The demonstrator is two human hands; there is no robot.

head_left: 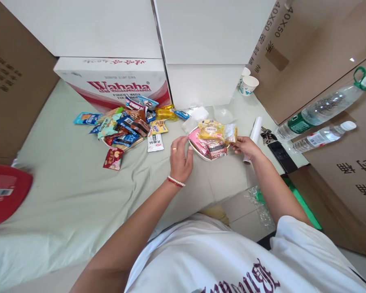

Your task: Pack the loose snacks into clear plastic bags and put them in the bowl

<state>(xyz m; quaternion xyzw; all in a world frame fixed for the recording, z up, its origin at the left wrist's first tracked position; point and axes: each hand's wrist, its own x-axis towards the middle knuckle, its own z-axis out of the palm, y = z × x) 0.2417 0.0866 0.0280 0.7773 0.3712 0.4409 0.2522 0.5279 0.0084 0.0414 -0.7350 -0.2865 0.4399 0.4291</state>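
One white, shallow bowl (197, 153) was seen on the pale green cloth (79, 191), between two bare hands; in it at least three wrapped snacks were held: one glossy pink packet (199, 143), one brown printed packet (217, 149) and one yellow packet (212, 131) laid on top; the full number could not be told because of overlap.

The left hand (181, 158) was placed just beside the bowl's left edge, its fingers loosely bent and directed away from the body, its thumb raised apart; nothing was gripped by it; one ring and two bracelets, one white-beaded and one red, were worn on that arm. The right hand (247, 147) was brought in from the right, its fingers curled at the bowl's right edge, beside a clear-ended wrapper (231, 133); whether that wrapper was pinched could not be told.

To the left, many colourful packets (125, 126) were heaped, too overlapped to be counted; one dark red packet (113, 158) was set in front of them, and one white packet with black characters (155, 142) to their right; at the far right, two clear plastic bottles (323, 110), two patterned paper cups (249, 86) and one black phone (282, 157) were seen.
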